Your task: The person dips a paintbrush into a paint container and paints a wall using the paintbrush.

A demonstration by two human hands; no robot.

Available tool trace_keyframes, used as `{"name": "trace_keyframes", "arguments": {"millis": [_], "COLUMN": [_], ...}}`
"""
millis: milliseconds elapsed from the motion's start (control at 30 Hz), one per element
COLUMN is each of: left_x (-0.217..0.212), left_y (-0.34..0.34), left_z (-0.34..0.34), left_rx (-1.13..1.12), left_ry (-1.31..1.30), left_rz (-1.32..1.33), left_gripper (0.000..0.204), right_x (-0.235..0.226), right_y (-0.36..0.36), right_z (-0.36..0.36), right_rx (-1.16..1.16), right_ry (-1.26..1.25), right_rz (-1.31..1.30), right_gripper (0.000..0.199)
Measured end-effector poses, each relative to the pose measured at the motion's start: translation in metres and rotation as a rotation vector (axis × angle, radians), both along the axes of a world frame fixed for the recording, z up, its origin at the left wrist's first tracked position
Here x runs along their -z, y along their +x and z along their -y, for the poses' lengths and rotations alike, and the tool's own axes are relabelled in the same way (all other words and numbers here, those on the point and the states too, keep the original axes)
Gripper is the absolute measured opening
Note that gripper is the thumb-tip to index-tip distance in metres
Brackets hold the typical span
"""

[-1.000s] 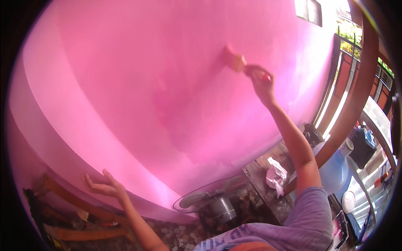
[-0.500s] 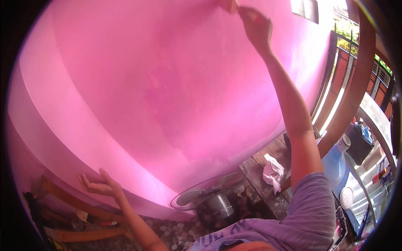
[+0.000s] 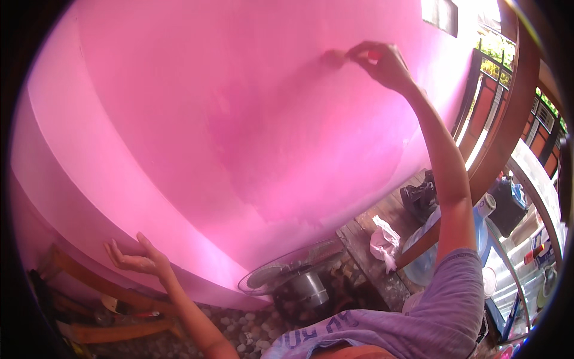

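Note:
My right hand (image 3: 382, 63) is raised high against a pink wall (image 3: 197, 107) and is shut on the handle of a paintbrush (image 3: 336, 57), whose bristles press on the wall just left of my fingers. A darker, wet-looking patch of pink spreads below the brush. My left hand (image 3: 136, 258) is low at the left, fingers spread, resting on the lower ledge of the pink wall and holding nothing.
A standing fan (image 3: 293, 278) lies on the pebbled floor below the wall. A crumpled white cloth (image 3: 384, 239) sits on a wooden bench. A blue water bottle (image 3: 427, 257) and a wooden post (image 3: 508, 119) stand at the right. Wooden pieces (image 3: 101, 323) lie at lower left.
My right hand swept the brush up the wall to the top of the view, then came back down and left. The left hand stayed on the ledge.

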State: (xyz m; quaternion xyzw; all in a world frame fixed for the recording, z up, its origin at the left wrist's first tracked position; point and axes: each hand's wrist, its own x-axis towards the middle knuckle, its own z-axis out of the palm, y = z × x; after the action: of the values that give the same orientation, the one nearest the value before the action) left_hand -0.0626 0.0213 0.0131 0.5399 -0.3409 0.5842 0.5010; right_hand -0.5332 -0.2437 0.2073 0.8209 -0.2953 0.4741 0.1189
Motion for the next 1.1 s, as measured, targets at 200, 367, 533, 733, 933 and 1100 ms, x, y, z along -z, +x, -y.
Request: {"name": "trace_keyframes", "arguments": {"millis": [200, 367, 533, 733, 933, 1100], "left_x": [-0.001, -0.004, -0.004, -0.002, 0.0, -0.006], "left_y": [-0.002, -0.001, -0.002, 0.007, -0.001, -0.001], "left_z": [0.0, -0.001, 0.002, -0.012, 0.007, -0.003], "left_rx": [0.004, -0.008, 0.011, -0.022, 0.01, -0.008], "left_ry": [-0.006, 0.007, -0.013, 0.026, 0.027, 0.014], "left_rz": [-0.005, 0.013, 0.005, -0.009, -0.015, 0.006], "left_gripper": [0.051, 0.051, 0.052, 0.052, 0.051, 0.051], "right_x": [0.049, 0.081, 0.004, 0.012, 0.07, -0.002], "right_y": [0.011, 0.005, -0.001, 0.026, 0.001, -0.003], "right_z": [0.001, -0.012, 0.002, 0.008, -0.014, -0.003], "right_rx": [0.023, -0.134, -0.085, 0.073, -0.056, -0.068], "right_ry": [-0.246, 0.155, -0.007, -0.365, 0.175, 0.043], "right_rz": [0.144, -0.178, -0.071, 0.225, -0.166, -0.044], "right_gripper": [0.011, 0.009, 0.014, 0.013, 0.01, 0.015]}}
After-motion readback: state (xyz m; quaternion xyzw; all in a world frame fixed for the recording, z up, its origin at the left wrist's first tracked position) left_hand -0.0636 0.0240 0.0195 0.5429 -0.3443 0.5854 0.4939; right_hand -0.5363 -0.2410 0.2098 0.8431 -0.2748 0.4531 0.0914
